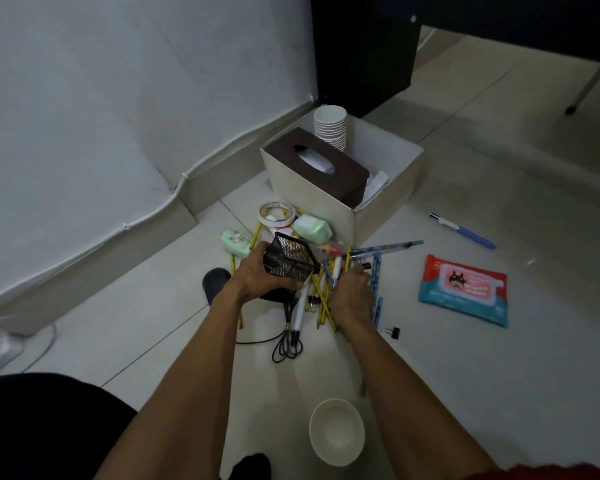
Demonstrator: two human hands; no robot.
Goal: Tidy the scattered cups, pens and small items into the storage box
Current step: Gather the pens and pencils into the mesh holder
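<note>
left hand (257, 271) gripping tilted mesh pen holder (290, 258); right hand (352, 292) beside it, clutching pens (376, 271)

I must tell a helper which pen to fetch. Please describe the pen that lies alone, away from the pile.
Find the beige storage box by the wall. On the floor to its right, above the red wipes pack in the picture, lies one pen. It is half white, half blue, and touches nothing else.

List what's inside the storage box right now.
A brown tissue box, stacked paper cups and white papers show inside the storage box. Anything beneath them is covered.
</note>
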